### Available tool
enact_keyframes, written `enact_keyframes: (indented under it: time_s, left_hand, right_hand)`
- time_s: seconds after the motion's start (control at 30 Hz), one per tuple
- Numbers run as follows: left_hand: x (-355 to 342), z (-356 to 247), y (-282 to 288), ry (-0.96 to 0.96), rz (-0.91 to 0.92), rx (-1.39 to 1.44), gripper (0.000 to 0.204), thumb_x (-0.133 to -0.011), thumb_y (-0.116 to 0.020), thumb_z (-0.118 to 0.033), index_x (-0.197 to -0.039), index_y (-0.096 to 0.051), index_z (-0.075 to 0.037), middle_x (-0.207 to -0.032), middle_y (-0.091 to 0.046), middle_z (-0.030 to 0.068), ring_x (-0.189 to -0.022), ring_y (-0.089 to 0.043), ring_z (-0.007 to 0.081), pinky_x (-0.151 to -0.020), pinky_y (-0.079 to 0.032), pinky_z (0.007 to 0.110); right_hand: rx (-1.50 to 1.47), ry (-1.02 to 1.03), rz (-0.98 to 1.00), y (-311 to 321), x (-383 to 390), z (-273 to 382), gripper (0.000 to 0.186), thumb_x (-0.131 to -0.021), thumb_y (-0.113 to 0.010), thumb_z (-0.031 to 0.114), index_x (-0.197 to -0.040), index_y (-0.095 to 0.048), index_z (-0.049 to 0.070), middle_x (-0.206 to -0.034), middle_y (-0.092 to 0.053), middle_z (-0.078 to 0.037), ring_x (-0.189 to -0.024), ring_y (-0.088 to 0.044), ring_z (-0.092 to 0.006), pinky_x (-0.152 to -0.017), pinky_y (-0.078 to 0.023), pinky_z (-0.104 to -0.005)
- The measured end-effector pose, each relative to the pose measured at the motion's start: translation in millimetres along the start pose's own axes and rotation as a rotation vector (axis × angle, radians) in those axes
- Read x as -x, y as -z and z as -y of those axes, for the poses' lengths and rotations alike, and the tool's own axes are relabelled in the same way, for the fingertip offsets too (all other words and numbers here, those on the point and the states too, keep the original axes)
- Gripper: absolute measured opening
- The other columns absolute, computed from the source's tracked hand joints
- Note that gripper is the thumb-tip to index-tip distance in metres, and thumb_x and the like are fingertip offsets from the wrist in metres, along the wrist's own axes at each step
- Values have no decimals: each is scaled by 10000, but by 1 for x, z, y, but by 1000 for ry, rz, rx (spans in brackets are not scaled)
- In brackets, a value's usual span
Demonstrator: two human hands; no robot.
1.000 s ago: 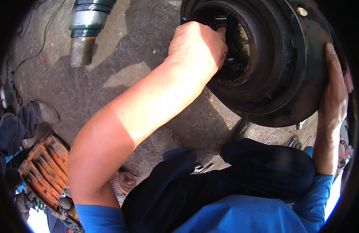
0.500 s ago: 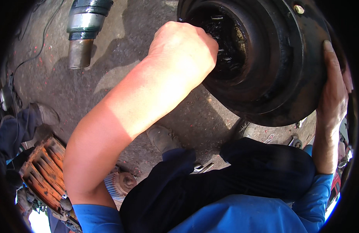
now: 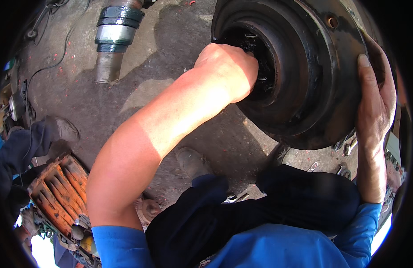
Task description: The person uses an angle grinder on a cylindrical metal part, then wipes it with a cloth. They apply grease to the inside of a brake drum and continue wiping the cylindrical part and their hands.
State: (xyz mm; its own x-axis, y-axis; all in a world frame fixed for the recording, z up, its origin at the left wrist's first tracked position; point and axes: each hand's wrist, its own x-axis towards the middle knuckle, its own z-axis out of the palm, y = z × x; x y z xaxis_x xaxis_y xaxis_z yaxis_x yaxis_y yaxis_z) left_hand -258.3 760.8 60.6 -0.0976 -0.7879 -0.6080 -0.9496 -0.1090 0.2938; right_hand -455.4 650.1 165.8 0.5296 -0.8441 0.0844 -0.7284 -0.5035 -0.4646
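Observation:
A large dark metal housing [image 3: 322,89] with stepped rings and a wide flange fills the upper right. My left hand [image 3: 226,67] is at its greasy central bore [image 3: 264,76], knuckles up and fingers curled down out of sight; what they hold, if anything, is hidden. My right hand [image 3: 374,98] grips the flange's outer edge, thumb on the face and fingers wrapped behind. At the upper left, a stepped metal shaft [image 3: 117,35] with dark, wet-looking bands lies on the concrete floor [image 3: 148,49].
A rusty orange ribbed part [image 3: 59,187] lies at lower left beside another person's leg and shoe [image 3: 59,129]. A cable [image 3: 68,35] runs along the left. A round toothed part [image 3: 148,207] and small tools [image 3: 233,197] lie near my legs.
The flanged housing has shifted left, its bolt hole lower in the picture, with my right hand along with it. My left hand is lower at the bore. The floor view has shifted slightly right.

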Motion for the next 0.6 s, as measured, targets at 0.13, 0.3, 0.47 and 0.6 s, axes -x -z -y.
enact_keyframes:
  time_s: [0.13, 0.3, 0.47, 0.6]
  left_hand:
    - [2, 5, 0, 7, -3, 48, 223, -840, -636, -122, -1001, -787, -89, -1013, -767, 106, -989, -737, 248, -804, -592, 374]
    - [5, 6, 10, -18, 38, 125, 390, -846, -573, -129, -1221, -680, -122, -1009, -742, 166, -1002, -711, 336, -847, -574, 446]
    - [10, 7, 13, -16, 91, 194, 392, -847, -570, -150, -1219, -693, -134, -1057, -737, 163, -1048, -695, 334, -892, -560, 442]
    - [19, 4, 20, -8, 135, 354, 355, -856, -561, -172, -1167, -722, -117, -1105, -720, 181, -1094, -671, 358, -920, -541, 448]
  right_hand:
    - [-94, 19, 35, 3, -1, 5, 421, -1044, -560, 249, -1399, -554, 23, -1295, -643, -139, -1224, -596, -213, -1077, -444, -329]
    - [-172, -19, 120, 11, -2, 11, 417, -1046, -556, 230, -1408, -545, 24, -1285, -644, -139, -1217, -598, -213, -1075, -449, -334]
    - [-180, 33, 61, 13, -4, 25, 385, -1028, -559, 181, -1371, -553, 8, -1222, -666, -158, -1178, -616, -239, -1061, -453, -351]
    - [-218, 60, 99, 22, -8, 34, 384, -1021, -506, 108, -1375, -505, -41, -1288, -614, -181, -1222, -572, -231, -1088, -404, -346]
